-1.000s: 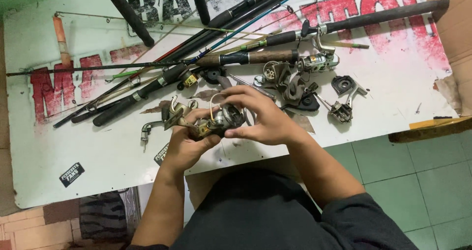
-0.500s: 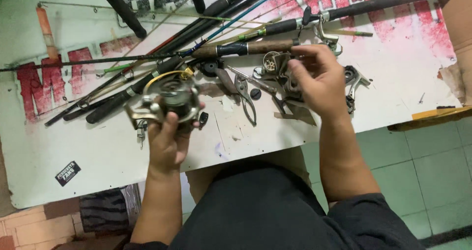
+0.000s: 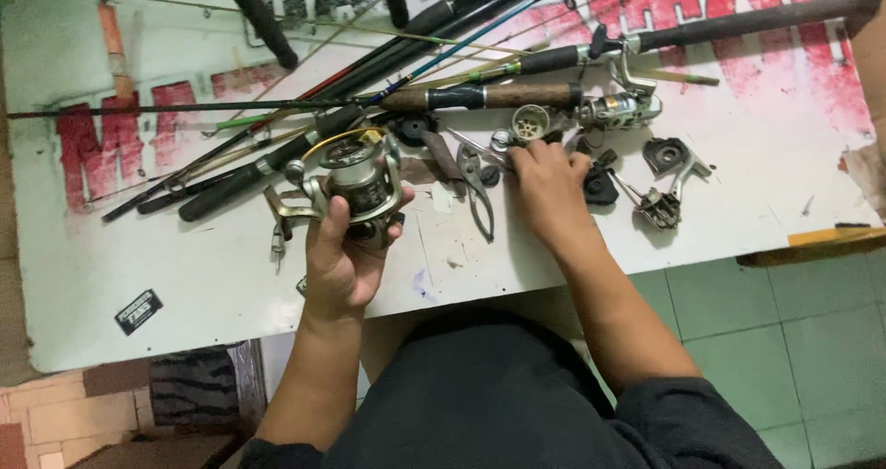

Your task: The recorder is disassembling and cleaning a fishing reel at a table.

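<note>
Over a white surface (image 3: pixel 212 284) strewn with fishing rods (image 3: pixel 480 95), the left hand (image 3: pixel 343 261) grips a fishing reel (image 3: pixel 355 178) while the right hand (image 3: pixel 549 187), fingers curled, touches small reel parts (image 3: pixel 531 123).

This looks like a small fishing-tackle repair workshop, improvised rather than fitted out. The bench is a white painted board with worn red and black lettering (image 3: pixel 757 206), scuffed and stained, laid over a green tiled floor (image 3: pixel 794 340) seen at four o'clock. A bundle of long black and dark-handled fishing rods (image 3: pixel 397 54) lies across the board from nine o'clock to one o'clock. Loose metal spinning-reel parts (image 3: pixel 660 183) are scattered at two o'clock, and grey steel pliers (image 3: pixel 475 178) lie near the centre. At eight o'clock, reddish brick paving (image 3: pixel 55 414) shows below the board's edge.
</note>
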